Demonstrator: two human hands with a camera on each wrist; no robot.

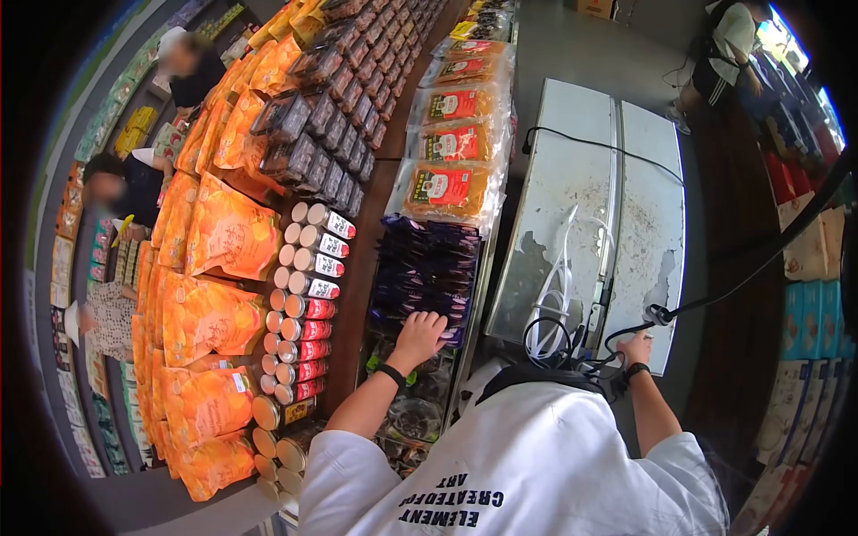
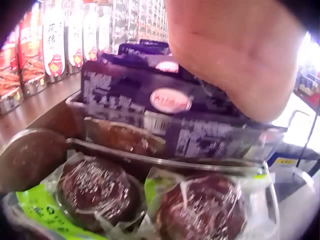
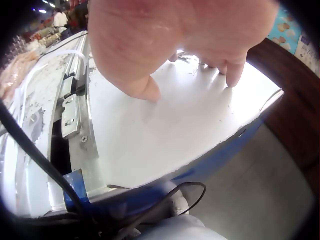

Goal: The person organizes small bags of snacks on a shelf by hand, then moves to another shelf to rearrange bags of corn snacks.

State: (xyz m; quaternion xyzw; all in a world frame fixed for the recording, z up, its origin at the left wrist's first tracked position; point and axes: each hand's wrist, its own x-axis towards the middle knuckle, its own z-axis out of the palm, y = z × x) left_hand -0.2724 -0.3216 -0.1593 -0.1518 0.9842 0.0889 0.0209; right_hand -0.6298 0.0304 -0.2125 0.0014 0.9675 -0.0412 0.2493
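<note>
Atop purple packets (image 1: 429,268), left grip (image 1: 420,340) relaxed, touching their edges.

Twos, fours and fives along the counter

Two bare hands (image 1: 422,338) show, with two black wristbands (image 1: 391,375). Right: two worn white rectangular panels (image 1: 651,234). Left: four white-labelled cylindrical jars (image 1: 328,243). Far: at least five flat clear packets with red labels (image 1: 447,186). Near, by left wrist view: two round, dark, plastic-wrapped items (image 2: 97,189).
</note>
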